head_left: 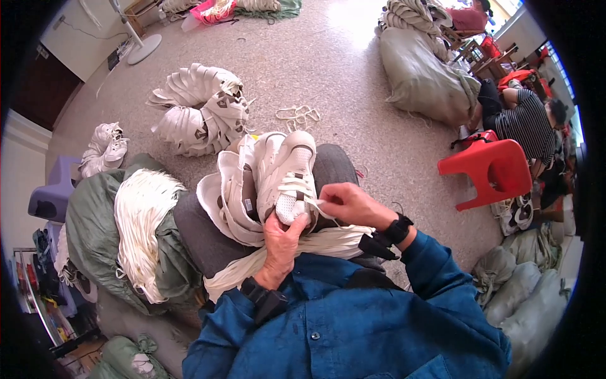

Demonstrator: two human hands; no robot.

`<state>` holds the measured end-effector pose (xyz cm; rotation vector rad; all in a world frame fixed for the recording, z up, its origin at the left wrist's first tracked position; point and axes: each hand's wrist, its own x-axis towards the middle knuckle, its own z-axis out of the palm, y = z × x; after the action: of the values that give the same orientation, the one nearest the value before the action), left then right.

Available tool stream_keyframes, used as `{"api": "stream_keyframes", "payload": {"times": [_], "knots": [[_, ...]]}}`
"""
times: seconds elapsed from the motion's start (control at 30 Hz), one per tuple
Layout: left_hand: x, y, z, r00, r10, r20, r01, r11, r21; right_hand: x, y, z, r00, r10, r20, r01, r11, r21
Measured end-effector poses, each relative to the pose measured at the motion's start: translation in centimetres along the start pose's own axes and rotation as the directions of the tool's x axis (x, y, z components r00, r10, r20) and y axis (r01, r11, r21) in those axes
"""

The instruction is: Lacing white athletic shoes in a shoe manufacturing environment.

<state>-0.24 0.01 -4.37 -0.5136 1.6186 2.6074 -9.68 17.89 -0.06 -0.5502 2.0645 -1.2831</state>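
A white sneaker (287, 167) rests on my lap, toe pointing away, with a white shoelace (294, 185) through part of its eyelets. My left hand (279, 246) grips the sneaker's tongue (287, 207) near the opening, thumb on top. To the right of the tongue, my right hand (353, 205) pinches the loose lace end between thumb and fingers. Against the sneaker's left side lean several unfinished shoe uppers (228, 199), pale with dark linings. A bundle of white laces (334, 242) lies across my lap, partly under my left wrist.
More laces (146, 218) drape over a green sack (88, 205) at left. A curved row of uppers (202, 117) and a loose lace (298, 115) lie on the floor ahead. At right are a red stool (489, 170), a large sack (426, 76) and a seated person (524, 123).
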Motion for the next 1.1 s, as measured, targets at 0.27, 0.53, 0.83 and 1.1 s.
{"api": "stream_keyframes", "payload": {"times": [0.27,0.53,0.83,1.1], "knots": [[0.3,-0.4,-0.4,0.999,-0.036,0.006,0.036,0.998,-0.055,-1.1,-1.0,-2.1,0.995,0.083,-0.055,-0.074,0.987,0.145],[0.2,0.5,0.2,0.992,-0.12,-0.036,0.108,0.963,-0.248,-7.1,1.5,-9.6,0.957,-0.084,-0.279,0.268,0.624,0.734],[0.2,0.1,0.1,0.993,-0.109,-0.035,0.095,0.956,-0.276,-16.8,3.9,-16.4,0.768,-0.105,-0.632,0.64,0.181,0.747],[0.4,0.1,0.0,0.988,-0.15,-0.031,0.127,0.916,-0.38,-18.4,6.6,-19.7,0.639,0.18,-0.748,0.538,0.591,0.602]]}}
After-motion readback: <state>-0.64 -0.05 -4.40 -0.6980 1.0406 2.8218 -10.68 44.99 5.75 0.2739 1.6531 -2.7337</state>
